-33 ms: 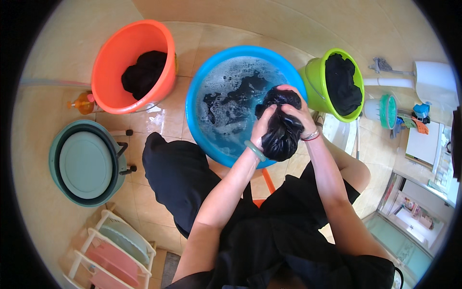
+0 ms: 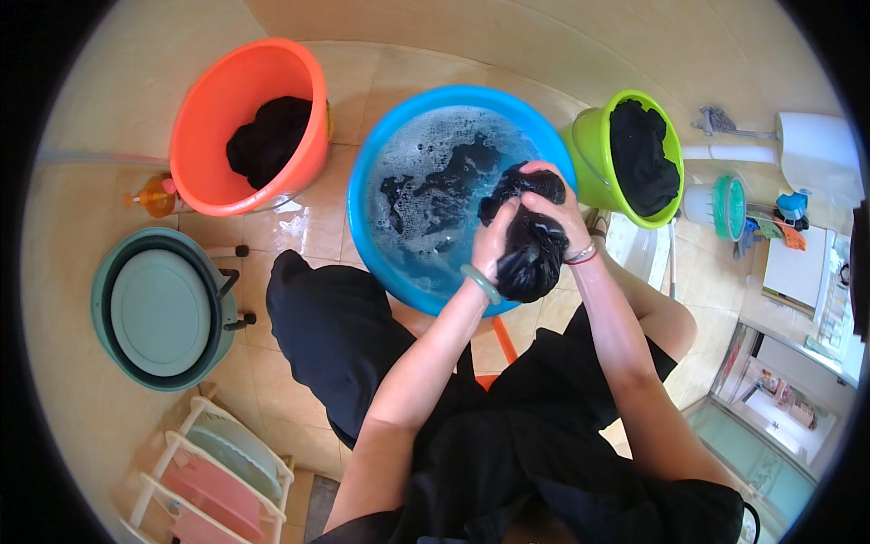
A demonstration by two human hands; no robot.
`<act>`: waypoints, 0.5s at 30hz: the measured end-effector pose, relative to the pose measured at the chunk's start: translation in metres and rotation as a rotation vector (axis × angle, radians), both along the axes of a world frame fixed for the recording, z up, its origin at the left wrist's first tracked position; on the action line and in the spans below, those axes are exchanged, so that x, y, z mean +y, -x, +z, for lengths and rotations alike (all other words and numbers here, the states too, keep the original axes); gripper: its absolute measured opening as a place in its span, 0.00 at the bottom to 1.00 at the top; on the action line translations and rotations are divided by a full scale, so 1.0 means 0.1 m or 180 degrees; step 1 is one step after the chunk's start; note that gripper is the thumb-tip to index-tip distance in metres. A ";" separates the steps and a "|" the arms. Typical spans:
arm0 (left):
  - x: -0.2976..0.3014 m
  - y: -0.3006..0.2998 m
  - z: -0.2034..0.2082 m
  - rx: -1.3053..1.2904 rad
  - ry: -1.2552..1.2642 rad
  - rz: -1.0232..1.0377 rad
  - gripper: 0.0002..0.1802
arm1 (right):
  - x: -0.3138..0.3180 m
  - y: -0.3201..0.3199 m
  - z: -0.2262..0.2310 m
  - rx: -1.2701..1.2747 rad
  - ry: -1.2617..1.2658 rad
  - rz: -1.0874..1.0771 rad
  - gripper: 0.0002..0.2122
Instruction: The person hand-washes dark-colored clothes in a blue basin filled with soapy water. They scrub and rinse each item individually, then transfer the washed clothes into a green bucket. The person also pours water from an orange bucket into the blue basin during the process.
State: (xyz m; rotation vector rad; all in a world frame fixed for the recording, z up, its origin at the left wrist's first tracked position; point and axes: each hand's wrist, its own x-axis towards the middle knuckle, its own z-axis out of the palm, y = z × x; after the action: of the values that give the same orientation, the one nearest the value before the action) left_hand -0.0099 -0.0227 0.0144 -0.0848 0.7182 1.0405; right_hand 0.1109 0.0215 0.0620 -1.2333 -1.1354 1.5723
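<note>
Both my hands squeeze a bundled, wet, shiny black cloth over the right side of a blue basin. My left hand is closed on the bundle's left side, a pale green bangle at its wrist. On the other side, my right hand wraps round it with curled fingers. Part of the bundle hangs past the basin's near right rim. Sudsy water fills the basin, and more dark fabric floats in it. What garment the bundle is cannot be made out.
An orange bucket with black cloth stands at the far left. Close on the right is a lime-green bucket, also holding black cloth. A grey-green folding basin and a rack of basins line the left wall. An orange pump bottle sits behind.
The folds of the black bundle have shifted slightly between my hands. Both hands keep almost the same place.
</note>
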 end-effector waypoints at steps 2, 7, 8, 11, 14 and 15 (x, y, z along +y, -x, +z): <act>-0.06 -0.07 0.00 0.1175 -0.0476 0.0170 0.20 | 0.00 0.04 -0.04 -0.0015 0.0088 -0.0287 0.15; -0.12 -0.08 -0.16 0.2150 -0.0689 0.0343 0.20 | 0.08 0.17 -0.21 -0.0539 -0.0173 -0.0413 0.12; -0.12 -0.07 -0.12 0.2299 -0.0722 0.0255 0.20 | 0.08 0.18 -0.24 -0.0553 -0.0147 -0.0451 0.12; -0.13 -0.01 0.01 0.2733 -0.0972 0.0119 0.20 | 0.09 0.20 -0.29 -0.0637 -0.0036 -0.0775 0.10; -0.15 -0.01 -0.07 0.2925 -0.1077 0.0093 0.15 | 0.11 0.24 -0.36 -0.0843 -0.0055 -0.0902 0.07; -0.15 -0.01 -0.09 0.3115 -0.1190 0.0165 0.14 | 0.13 0.23 -0.43 -0.0931 -0.0043 -0.0910 0.07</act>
State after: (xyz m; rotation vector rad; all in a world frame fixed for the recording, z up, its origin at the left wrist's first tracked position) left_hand -0.0090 -0.0374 0.0051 0.7818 1.3792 1.2363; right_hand 0.0878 0.0347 0.0194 -1.5769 -1.0879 1.1965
